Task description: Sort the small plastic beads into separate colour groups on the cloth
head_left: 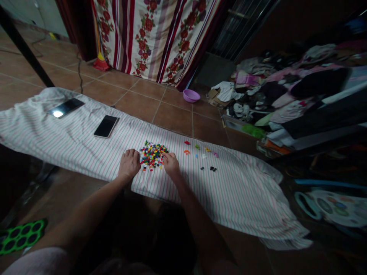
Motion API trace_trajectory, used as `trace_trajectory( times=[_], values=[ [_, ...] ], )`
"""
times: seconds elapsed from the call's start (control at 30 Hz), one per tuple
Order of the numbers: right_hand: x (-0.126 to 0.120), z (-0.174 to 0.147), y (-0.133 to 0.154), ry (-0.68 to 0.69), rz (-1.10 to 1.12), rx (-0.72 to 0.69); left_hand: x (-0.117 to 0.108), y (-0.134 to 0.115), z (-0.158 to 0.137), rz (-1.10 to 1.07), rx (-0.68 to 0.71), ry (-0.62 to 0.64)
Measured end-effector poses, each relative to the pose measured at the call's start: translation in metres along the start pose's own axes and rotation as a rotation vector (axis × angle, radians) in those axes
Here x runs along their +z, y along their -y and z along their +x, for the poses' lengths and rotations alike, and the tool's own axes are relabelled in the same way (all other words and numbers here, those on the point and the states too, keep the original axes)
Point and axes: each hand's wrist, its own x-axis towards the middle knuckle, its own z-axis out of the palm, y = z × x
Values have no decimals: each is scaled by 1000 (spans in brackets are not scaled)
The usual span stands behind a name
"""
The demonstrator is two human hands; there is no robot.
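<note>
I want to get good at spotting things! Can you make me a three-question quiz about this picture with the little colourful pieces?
1. True or false: the round purple basin sits on the striped white cloth.
2. Which hand is nearer the flat black rectangular phone?
3. Fill in: the small single-colour clusters lie to the ____ of the mixed multicoloured heap.

Key: 1. False, it's on the brown tiled floor. 2. The left hand. 3. Right.

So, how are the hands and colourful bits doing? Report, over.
Left hand and right hand at opposite edges of multicoloured pile. Small colour clusters lie to its right. Nothing visibly blocking either hand; phone sits apart.
</note>
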Motion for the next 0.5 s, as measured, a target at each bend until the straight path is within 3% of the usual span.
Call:
trace_trajectory(
  times=[0.5],
  values=[
    [-8, 16, 28, 137, -180, 206, -2, -1, 0, 45, 13, -11]
  ],
)
